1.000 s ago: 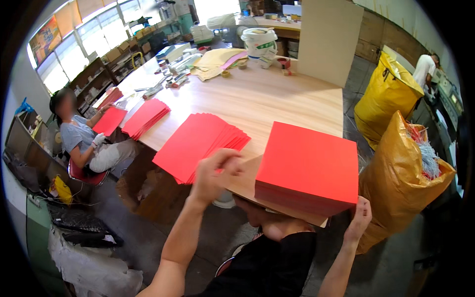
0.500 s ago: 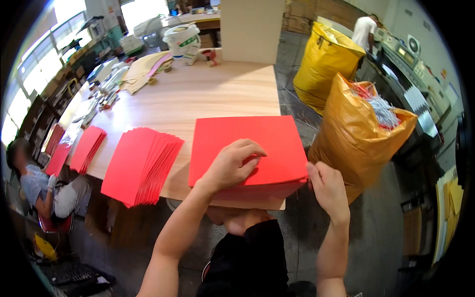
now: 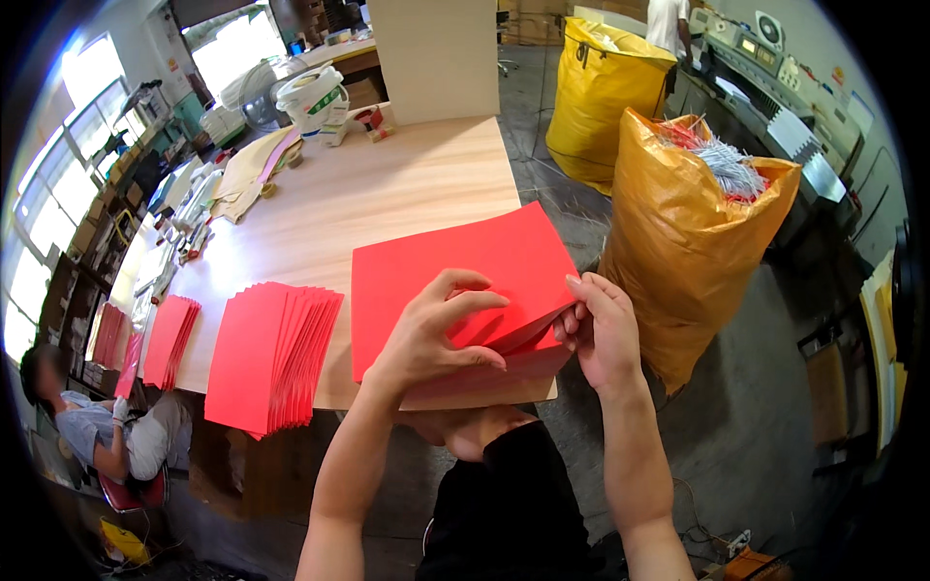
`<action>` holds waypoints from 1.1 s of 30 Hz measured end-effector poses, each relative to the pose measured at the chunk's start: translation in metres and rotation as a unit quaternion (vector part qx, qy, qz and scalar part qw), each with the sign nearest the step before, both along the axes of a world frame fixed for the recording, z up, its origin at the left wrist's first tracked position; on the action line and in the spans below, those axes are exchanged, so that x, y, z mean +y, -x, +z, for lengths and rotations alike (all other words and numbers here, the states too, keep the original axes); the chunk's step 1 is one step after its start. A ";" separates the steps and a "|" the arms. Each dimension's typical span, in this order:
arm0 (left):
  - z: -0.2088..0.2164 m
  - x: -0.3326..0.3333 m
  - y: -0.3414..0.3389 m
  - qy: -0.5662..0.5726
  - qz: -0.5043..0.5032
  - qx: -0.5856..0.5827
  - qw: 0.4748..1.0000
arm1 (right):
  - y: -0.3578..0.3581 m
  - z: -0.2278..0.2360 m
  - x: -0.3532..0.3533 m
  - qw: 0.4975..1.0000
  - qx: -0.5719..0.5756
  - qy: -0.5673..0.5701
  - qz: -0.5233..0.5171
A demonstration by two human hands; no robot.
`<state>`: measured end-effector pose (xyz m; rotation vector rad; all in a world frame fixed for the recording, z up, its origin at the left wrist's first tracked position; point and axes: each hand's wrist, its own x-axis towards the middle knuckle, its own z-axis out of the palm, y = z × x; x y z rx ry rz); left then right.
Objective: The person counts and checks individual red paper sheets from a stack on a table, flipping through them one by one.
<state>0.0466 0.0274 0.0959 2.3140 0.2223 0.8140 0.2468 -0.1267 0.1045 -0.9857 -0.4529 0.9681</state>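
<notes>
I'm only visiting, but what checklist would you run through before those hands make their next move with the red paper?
1. Right hand has a grip: ok, it pinches the top sheets near their near right corner.
2. Left hand steadies the paper: cannot tell; its fingers are spread over the top, contact unclear.
3. Number of sheets pinched: cannot tell.
4. Tall red stack supported: ok, it stands on the table.
5. Fanned red pile separate: ok, there is a gap between it and the tall stack.
</notes>
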 end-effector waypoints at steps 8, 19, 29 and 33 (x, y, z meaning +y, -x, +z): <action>-0.002 0.003 0.002 0.054 -0.003 0.013 0.998 | -0.002 0.000 0.002 0.999 -0.042 -0.001 0.006; -0.003 -0.007 -0.005 0.070 0.030 -0.060 0.995 | 0.005 -0.016 0.015 0.836 -0.522 0.047 -0.164; 0.004 -0.008 -0.001 -0.023 0.018 0.017 0.999 | -0.003 0.005 0.010 0.997 -0.072 -0.003 0.017; 0.001 -0.005 -0.002 -0.017 0.020 -0.011 1.000 | -0.003 0.003 0.008 0.996 -0.088 -0.003 0.016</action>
